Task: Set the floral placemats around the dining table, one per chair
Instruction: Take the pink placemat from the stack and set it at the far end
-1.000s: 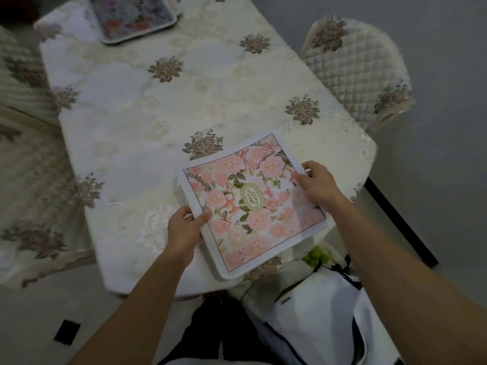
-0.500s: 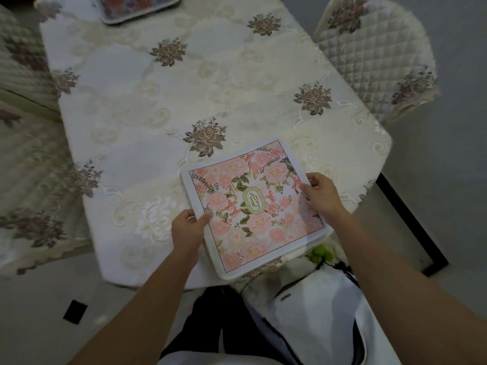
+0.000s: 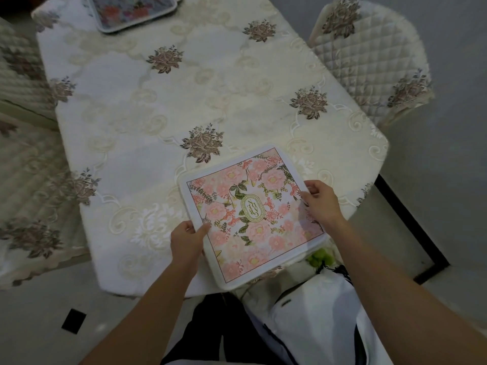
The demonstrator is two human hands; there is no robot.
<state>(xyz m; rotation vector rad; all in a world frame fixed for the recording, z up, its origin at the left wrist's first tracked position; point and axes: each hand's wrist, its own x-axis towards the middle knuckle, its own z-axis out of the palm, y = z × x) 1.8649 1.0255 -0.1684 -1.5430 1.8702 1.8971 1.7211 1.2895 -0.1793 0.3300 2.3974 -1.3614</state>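
Everything is placed relative to the dining table [image 3: 184,101], which is covered by a cream cloth with brown flower motifs. At its left side, part of a chair [image 3: 23,143] draped in matching fabric is seen, close against the table edge. At the table's far end, a second floral placemat [image 3: 134,11] is laid flat, cut off by the top of the view. At the near end, a pink floral placemat [image 3: 253,214] with a white border is held low over the cloth, its near corner overhanging the table edge; whether it rests fully on the cloth cannot be told. Its left edge is pinched by the left hand [image 3: 187,241], thumb on top and the other digits curled beneath. Its right edge is gripped by the right hand [image 3: 320,201], fingers curled over the border. Beyond the table's right side, a quilted chair [image 3: 369,56] is turned slightly away, just beside the table's corner.
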